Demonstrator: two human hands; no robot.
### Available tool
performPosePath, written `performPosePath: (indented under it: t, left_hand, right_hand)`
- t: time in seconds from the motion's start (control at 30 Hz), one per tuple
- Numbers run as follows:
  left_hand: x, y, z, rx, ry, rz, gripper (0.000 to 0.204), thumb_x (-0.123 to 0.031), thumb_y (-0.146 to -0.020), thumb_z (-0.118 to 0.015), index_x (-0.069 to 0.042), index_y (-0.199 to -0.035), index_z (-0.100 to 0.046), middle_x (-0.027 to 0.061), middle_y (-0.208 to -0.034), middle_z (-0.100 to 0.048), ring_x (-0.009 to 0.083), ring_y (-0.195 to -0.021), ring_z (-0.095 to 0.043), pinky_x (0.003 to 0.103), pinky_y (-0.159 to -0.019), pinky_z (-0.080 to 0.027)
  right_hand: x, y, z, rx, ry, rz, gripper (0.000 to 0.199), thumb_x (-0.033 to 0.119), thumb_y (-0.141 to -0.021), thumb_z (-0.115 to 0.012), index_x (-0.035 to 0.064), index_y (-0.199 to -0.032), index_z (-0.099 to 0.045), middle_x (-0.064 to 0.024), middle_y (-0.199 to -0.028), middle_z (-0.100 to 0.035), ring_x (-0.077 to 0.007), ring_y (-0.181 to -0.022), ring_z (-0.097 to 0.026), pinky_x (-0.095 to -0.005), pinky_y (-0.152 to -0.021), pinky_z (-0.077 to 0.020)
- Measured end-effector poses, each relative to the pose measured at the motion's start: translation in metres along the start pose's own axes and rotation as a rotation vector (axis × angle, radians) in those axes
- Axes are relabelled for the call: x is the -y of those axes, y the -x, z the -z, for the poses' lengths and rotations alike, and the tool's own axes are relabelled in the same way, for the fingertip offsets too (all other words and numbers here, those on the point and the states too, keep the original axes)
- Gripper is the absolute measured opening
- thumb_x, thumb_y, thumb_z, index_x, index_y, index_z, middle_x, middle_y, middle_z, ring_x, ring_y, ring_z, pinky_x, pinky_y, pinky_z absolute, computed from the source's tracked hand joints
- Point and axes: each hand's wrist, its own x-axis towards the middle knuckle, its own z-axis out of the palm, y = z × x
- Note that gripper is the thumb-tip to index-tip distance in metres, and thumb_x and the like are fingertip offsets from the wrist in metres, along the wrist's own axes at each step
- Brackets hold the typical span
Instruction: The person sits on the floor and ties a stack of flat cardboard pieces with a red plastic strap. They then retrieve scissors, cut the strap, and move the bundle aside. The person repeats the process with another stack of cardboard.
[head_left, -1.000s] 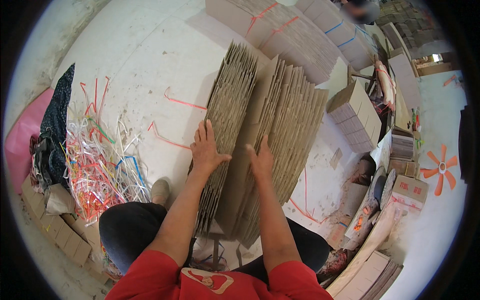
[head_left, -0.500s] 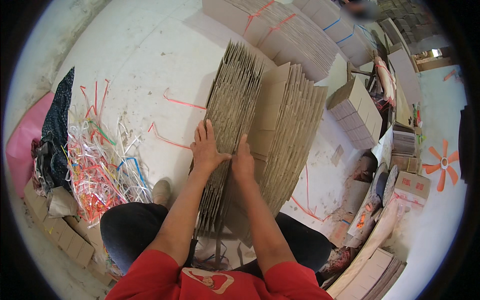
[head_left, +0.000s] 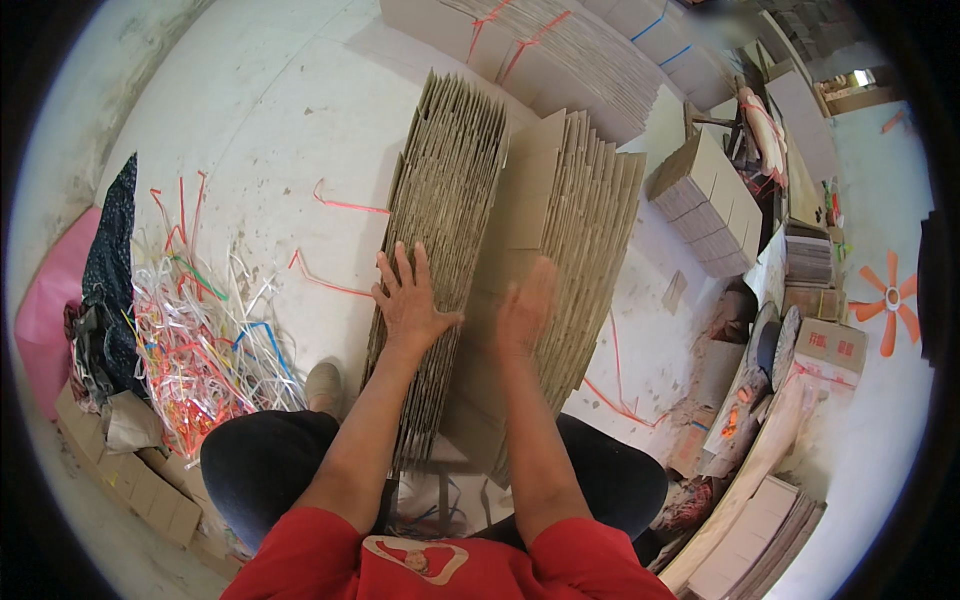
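Two rows of flattened cardboard stand on edge between my knees, with a narrow gap between them. My left hand [head_left: 408,310] lies with spread fingers across the top edges of the left cardboard row [head_left: 450,150], its thumb pointing toward the gap. My right hand [head_left: 526,308], slightly blurred, is stretched flat by the inner face of the right cardboard row [head_left: 592,210]. Neither hand grips anything. Red strapping [head_left: 345,205] sticks out to the left from beneath the left row, and another red strap [head_left: 625,408] lies to the right.
A heap of tangled plastic strapping [head_left: 195,350] lies at the left beside a dark cloth [head_left: 108,280]. Strapped cardboard bundles [head_left: 560,60] stand at the far side. A cardboard stack [head_left: 705,205], a printed carton [head_left: 830,350] and an orange-bladed fan [head_left: 889,302] are at the right.
My right hand has moved right, away from my left hand, and the gap between the two cardboard rows has widened. My left hand stays on the left row, fingers spread wider.
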Motion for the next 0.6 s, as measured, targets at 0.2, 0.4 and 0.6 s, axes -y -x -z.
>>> performPosePath:
  t: [0.2,0.4,0.6]
  left_hand:
    - [-0.001,0.001,0.000,-0.008,-0.018,0.002,0.125,-0.044,-0.051,-0.083,-0.011,-0.143,-0.005,0.0179,-0.148,-0.005,0.0411,-0.136,-0.003,0.061,-0.099,-0.020]
    - [0.001,0.001,0.000,-0.013,-0.022,0.007,0.125,-0.044,-0.050,-0.083,-0.010,-0.143,-0.006,0.0185,-0.148,-0.007,0.0413,-0.136,-0.004,0.060,-0.099,-0.021]
    - [0.001,0.001,0.000,-0.021,-0.012,-0.015,0.121,-0.045,-0.053,-0.082,-0.010,-0.143,-0.009,0.0183,-0.148,-0.007,0.0423,-0.135,-0.004,0.061,-0.098,-0.022]
  right_hand:
    - [-0.016,0.005,0.005,0.205,0.260,-0.206,0.077,0.033,-0.083,-0.059,-0.0050,-0.138,-0.022,-0.0192,-0.146,-0.017,-0.0325,-0.137,-0.012,-0.0543,-0.108,-0.0073]
    - [0.000,0.011,-0.006,0.157,0.352,-0.061,0.074,0.028,-0.082,-0.060,-0.0054,-0.137,-0.023,-0.0212,-0.142,-0.026,-0.0354,-0.134,-0.018,-0.0518,-0.107,-0.0153]
    - [-0.003,0.008,-0.010,-0.057,0.118,0.016,0.079,0.023,-0.074,-0.069,-0.0057,-0.134,-0.026,-0.0208,-0.133,-0.036,-0.0358,-0.123,-0.034,-0.0484,-0.099,-0.0303]
